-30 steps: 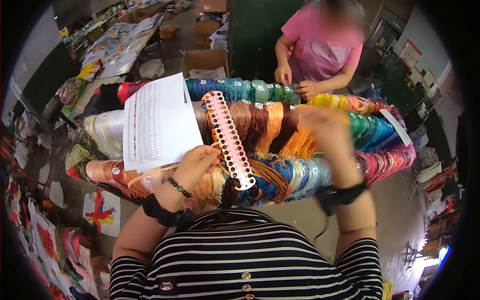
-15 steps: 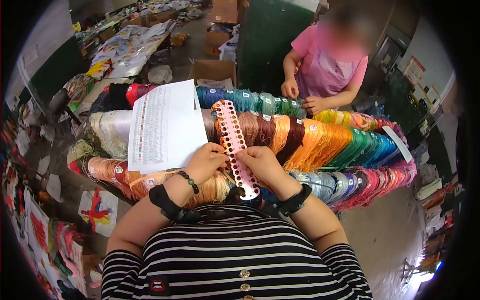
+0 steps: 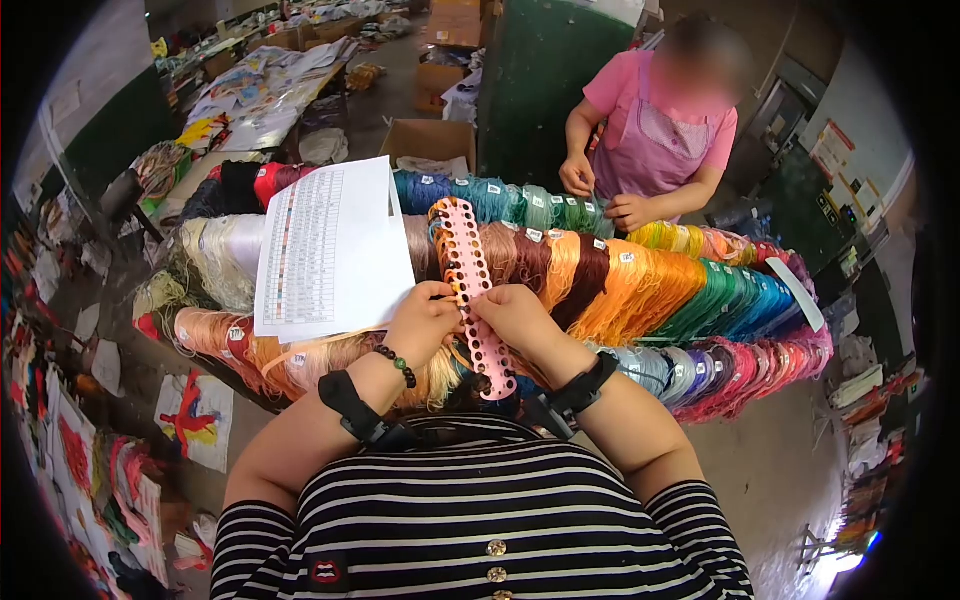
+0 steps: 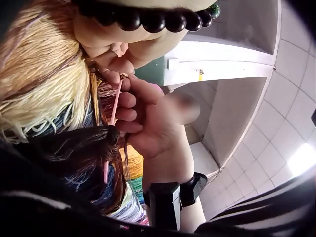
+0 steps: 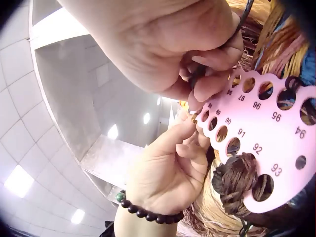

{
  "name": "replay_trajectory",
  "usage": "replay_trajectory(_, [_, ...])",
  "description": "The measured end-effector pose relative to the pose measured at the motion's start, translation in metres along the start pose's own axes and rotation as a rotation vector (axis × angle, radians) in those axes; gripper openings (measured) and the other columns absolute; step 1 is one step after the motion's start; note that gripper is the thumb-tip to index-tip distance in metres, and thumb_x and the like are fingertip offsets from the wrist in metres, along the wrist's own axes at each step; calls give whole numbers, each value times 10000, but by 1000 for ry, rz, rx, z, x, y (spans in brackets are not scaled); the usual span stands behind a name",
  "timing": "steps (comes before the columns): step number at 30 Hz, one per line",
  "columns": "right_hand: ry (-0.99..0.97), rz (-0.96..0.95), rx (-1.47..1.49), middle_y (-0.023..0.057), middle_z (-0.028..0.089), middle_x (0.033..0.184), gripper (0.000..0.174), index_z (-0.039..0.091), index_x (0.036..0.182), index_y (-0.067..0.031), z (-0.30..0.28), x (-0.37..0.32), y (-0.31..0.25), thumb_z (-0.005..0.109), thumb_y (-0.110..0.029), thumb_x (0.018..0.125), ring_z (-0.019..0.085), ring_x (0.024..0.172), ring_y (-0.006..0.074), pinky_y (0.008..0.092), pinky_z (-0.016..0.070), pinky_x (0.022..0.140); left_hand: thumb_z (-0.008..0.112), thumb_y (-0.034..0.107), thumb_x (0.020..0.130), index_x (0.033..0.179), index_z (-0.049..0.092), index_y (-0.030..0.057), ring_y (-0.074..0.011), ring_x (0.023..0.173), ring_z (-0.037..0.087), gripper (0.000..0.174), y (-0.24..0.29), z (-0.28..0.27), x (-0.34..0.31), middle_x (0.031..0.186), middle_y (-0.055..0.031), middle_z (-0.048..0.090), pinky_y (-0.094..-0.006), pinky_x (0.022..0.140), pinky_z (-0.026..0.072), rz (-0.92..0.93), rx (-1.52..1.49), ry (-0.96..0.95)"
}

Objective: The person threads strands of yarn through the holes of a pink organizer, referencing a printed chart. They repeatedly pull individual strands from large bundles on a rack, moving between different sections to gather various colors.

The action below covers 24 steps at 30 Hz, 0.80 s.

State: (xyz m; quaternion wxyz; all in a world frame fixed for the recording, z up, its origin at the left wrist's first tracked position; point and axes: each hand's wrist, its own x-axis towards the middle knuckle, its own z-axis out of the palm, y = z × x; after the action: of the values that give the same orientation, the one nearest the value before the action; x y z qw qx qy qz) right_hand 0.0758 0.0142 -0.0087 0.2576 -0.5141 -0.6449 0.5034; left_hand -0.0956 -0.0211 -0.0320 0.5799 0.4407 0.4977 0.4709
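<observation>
A long pink thread card (image 3: 489,350) with numbered holes down both edges lies over the skeins, sloping toward my body. At its left edge my left hand (image 3: 424,320) pinches a bit of brown thread (image 5: 194,118) between thumb and finger, beside a hole. My right hand (image 3: 522,320) lies across the card with curled fingers, its fingertips close to the left ones. A dark thread (image 5: 245,15) runs into those curled fingers. Dark brown thread (image 5: 234,180) hangs knotted in a thick bunch at the card's near end. Orange threads line the upper left edge.
Rows of labelled skeins (image 3: 640,285) in many colours fill the rack before me. Printed sheets (image 3: 340,255) lie on its left side, a white strip (image 3: 795,293) on the right. Across the rack stands a person (image 3: 655,140) in pink. Behind is a cardboard box (image 3: 430,140).
My right hand came in from the skeins at the right to the card, meeting the left hand at its left edge. Over the last half second both hands moved only slightly.
</observation>
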Motion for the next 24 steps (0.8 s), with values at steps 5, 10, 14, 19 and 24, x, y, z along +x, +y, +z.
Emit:
replay_trajectory(5, [-21, -10, -23, 65, 627, 589, 271, 681, 739, 8, -2, 3, -1, 567, -199, 872, 571, 505, 127, 290, 451, 488, 600, -14, 864, 1249, 409, -12, -137, 753, 642, 429, 3, 2, -3, 922, -87, 630, -212, 551, 467, 27, -42, 1])
replay_trajectory(10, [-38, -14, -52, 65, 633, 593, 262, 691, 771, 5, -4, 1, -14, 561, -200, 870, 577, 511, 126, 284, 452, 493, 619, 7, 872, 1252, 401, 3, -155, 769, 665, 438, 4, 1, -2, 947, -119, 648, -231, 557, 484, 27, -16, 2])
replay_trajectory(14, [-104, 5, 88, 52, 624, 624, 207, 655, 820, -20, -4, 7, 0, 562, -186, 901, 564, 509, 125, 266, 451, 494, 620, 5, 854, 1225, 434, -17, -139, 743, 666, 416, -1, 0, 4, 850, -87, 666, -230, 572, 493, 79, 182, 29])
replay_trajectory(19, [-185, 18, 405, 50, 616, 703, 88, 538, 931, -51, -6, 8, 18, 550, -138, 933, 554, 540, 121, 244, 449, 498, 626, 10, 849, 1145, 517, -18, -125, 730, 657, 317, 14, -12, -16, 860, -60, 684, -224, 626, 501, 222, 335, 90])
replay_trajectory(24, [-142, 56, 419, 67, 627, 723, 95, 492, 998, -46, -5, 2, 17, 534, -97, 929, 563, 556, 121, 252, 444, 494, 631, 25, 881, 1170, 540, 30, -76, 848, 617, 302, 36, -5, -24, 950, -35, 671, -212, 687, 485, 8, -258, 31])
